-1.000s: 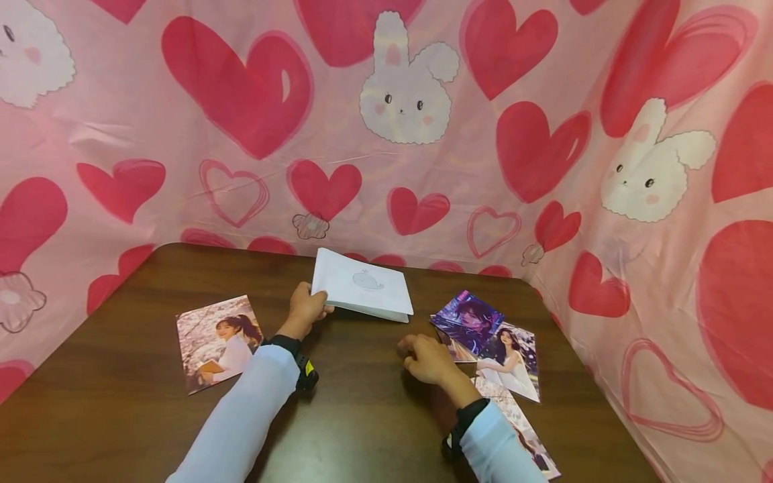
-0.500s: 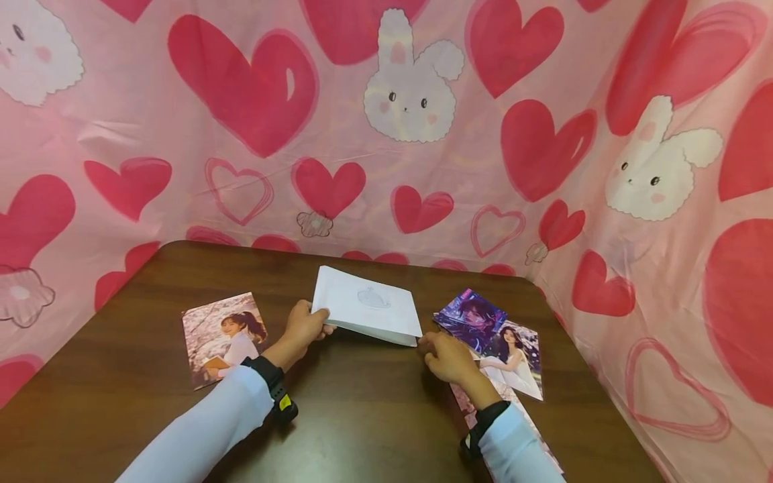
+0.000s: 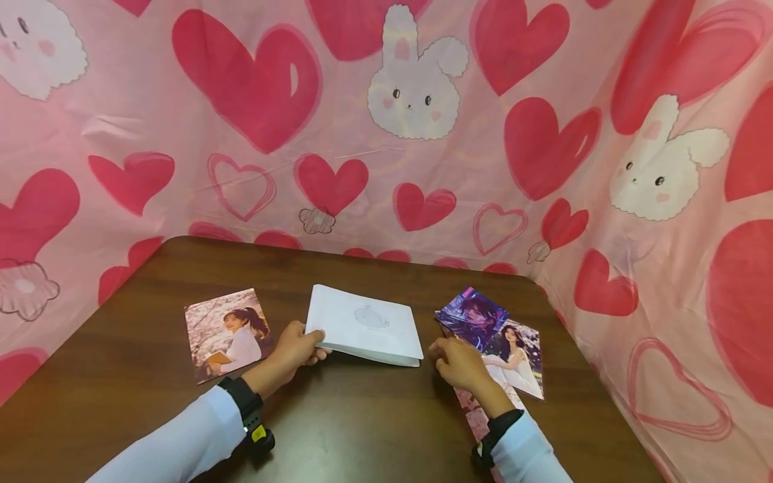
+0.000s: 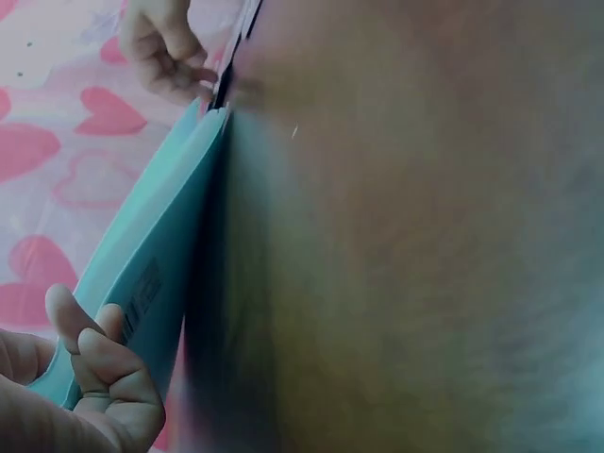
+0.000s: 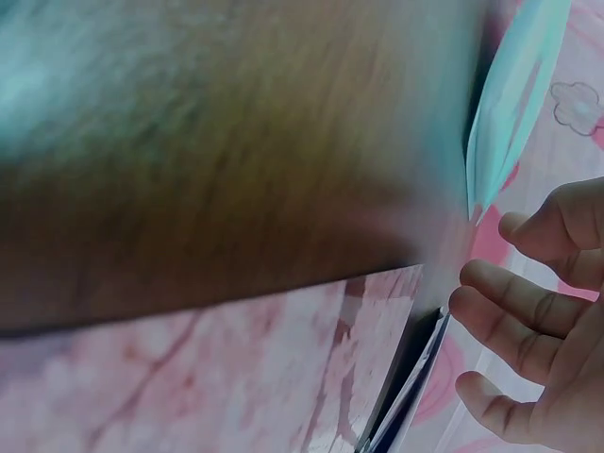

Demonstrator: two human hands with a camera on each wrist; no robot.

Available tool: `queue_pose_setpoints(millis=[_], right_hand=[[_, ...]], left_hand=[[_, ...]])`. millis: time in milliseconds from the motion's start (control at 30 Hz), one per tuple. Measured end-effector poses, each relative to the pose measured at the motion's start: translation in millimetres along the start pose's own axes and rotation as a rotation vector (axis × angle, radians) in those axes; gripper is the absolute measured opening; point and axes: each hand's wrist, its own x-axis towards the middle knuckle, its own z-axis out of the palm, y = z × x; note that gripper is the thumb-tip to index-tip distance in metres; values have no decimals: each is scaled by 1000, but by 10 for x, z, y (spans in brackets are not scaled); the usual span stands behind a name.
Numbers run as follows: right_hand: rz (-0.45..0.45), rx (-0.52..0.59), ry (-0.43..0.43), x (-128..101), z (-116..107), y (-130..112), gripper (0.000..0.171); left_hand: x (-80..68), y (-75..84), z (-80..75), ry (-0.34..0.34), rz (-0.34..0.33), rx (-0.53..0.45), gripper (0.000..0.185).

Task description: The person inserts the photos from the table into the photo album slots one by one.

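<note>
Booklet [image 3: 365,325] lies flat at mid-table with its long axis running left to right between our hands. Our left hand [image 3: 297,345] pinches its near-left corner, fingers curled round the edge. Our right hand [image 3: 455,361] sits just beside the right edge, apart from it, fingers loosely curled and holding nothing, resting by the photo stack [image 3: 504,352]. A lone photo [image 3: 226,333] lies to the left.

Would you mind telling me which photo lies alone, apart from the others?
The photo left of the booklet, beside the left hand; the rest overlap at right.
</note>
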Motion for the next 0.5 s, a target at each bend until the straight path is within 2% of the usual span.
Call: queue_pose_setpoints(millis=[233, 500], right_hand=[[-11, -17, 22, -44, 31, 43, 18], [2, -7, 18, -92, 18, 53, 17]], left_hand=[[-198, -62, -2, -50, -41, 48, 16], [-317, -91, -17, -112, -98, 104, 24]])
